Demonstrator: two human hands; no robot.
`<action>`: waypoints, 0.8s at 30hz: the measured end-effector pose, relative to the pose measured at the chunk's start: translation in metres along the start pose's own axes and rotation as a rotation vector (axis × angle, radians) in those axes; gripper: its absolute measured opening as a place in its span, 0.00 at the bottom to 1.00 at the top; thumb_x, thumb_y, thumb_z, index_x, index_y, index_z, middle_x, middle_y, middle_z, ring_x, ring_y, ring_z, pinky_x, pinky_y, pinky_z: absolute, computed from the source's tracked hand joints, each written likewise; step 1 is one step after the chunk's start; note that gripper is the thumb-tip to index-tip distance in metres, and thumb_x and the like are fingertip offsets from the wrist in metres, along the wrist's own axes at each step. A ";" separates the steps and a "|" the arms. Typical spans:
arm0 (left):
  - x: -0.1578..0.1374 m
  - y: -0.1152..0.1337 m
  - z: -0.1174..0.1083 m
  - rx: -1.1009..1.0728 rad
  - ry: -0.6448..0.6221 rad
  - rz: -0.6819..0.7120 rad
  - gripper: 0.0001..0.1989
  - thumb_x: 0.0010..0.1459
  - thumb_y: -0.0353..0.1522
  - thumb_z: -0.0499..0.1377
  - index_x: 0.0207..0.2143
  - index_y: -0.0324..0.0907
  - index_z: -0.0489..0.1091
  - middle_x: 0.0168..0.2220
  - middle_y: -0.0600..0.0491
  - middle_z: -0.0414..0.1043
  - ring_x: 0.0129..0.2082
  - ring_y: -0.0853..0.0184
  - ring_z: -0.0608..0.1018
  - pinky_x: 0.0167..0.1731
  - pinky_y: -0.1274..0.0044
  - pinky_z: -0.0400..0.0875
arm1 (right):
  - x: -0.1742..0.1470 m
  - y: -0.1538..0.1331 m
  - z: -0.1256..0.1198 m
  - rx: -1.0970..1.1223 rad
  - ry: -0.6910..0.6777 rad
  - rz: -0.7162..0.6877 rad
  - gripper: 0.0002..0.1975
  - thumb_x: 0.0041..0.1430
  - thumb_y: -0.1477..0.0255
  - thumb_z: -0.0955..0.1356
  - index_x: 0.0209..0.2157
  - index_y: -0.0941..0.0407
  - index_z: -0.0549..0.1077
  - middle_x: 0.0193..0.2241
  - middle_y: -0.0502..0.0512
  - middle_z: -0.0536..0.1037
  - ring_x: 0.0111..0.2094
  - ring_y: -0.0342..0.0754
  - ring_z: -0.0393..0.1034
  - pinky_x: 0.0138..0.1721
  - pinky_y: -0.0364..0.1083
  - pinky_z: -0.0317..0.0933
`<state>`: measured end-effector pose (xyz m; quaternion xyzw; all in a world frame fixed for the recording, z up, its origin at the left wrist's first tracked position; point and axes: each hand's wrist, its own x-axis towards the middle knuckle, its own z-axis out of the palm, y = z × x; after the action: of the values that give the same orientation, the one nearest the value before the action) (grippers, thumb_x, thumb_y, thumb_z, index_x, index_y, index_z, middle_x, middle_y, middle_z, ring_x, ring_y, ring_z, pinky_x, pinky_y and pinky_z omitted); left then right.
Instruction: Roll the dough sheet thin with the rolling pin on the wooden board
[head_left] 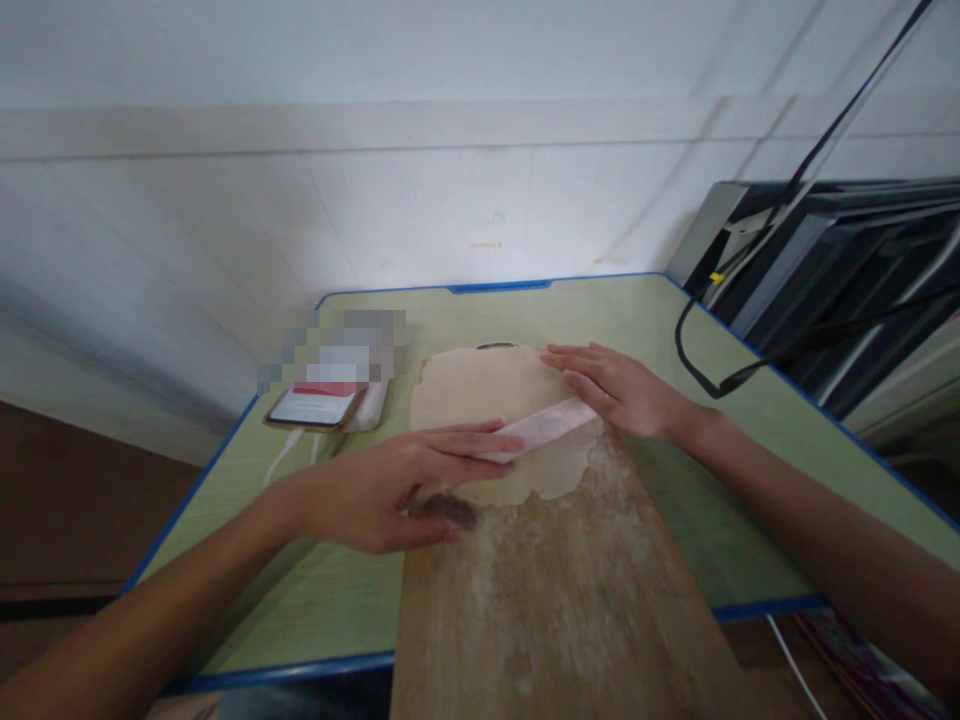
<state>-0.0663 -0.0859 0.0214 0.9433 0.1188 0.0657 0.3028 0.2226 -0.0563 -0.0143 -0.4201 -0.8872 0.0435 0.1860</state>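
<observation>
A pale, flour-dusted rolling pin [546, 428] lies at a slant across a thin sheet of rolled-out dough [480, 390]. My left hand [405, 480] rests with outstretched fingers over the pin's left end, its thumb apart and low over the board. At the pin's other end, my right hand [611, 388] lies flat, fingers extended past it over the dough's right edge. Beneath the dough is a wooden board [547, 610] streaked with flour, which runs toward me past the table's front edge. The dough's outline is uneven, and my fingers cover both ends of the pin.
A phone [311, 408], partly pixelated, sits on the left of the green, blue-edged table [352, 610], with white cables [283, 455] beside it. Black cords [697, 370] hang over the right edge. Dark flat panels [847, 270] lean there, and a white wall [465, 200] stands behind.
</observation>
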 end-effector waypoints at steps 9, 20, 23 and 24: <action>0.000 0.001 0.002 0.081 -0.002 -0.021 0.28 0.59 0.36 0.55 0.60 0.38 0.56 0.66 0.46 0.48 0.64 0.58 0.55 0.59 0.67 0.54 | -0.003 0.008 -0.001 0.066 -0.117 0.048 0.25 0.67 0.62 0.51 0.60 0.52 0.60 0.61 0.56 0.61 0.62 0.50 0.51 0.61 0.60 0.45; 0.005 0.018 0.018 0.071 -0.071 0.027 0.37 0.49 0.33 0.61 0.61 0.39 0.55 0.66 0.45 0.48 0.66 0.56 0.49 0.62 0.61 0.48 | -0.003 0.014 -0.009 0.106 -0.281 0.023 0.26 0.67 0.58 0.51 0.62 0.52 0.57 0.64 0.56 0.53 0.64 0.50 0.45 0.62 0.60 0.42; 0.006 0.023 0.023 0.070 -0.056 0.060 0.34 0.49 0.32 0.61 0.59 0.36 0.57 0.64 0.45 0.54 0.65 0.58 0.51 0.63 0.65 0.49 | -0.004 0.010 -0.012 0.093 -0.300 0.027 0.27 0.67 0.57 0.51 0.62 0.52 0.56 0.64 0.57 0.52 0.65 0.52 0.44 0.61 0.62 0.42; 0.006 0.025 0.024 0.069 -0.051 0.067 0.33 0.49 0.32 0.60 0.58 0.35 0.58 0.63 0.45 0.55 0.65 0.58 0.51 0.63 0.66 0.49 | -0.004 0.008 -0.014 0.088 -0.311 0.034 0.27 0.67 0.57 0.50 0.62 0.51 0.56 0.64 0.57 0.51 0.65 0.53 0.43 0.61 0.64 0.41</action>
<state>-0.0510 -0.1175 0.0167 0.9580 0.0815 0.0476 0.2708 0.2356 -0.0558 -0.0047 -0.4146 -0.8953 0.1499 0.0640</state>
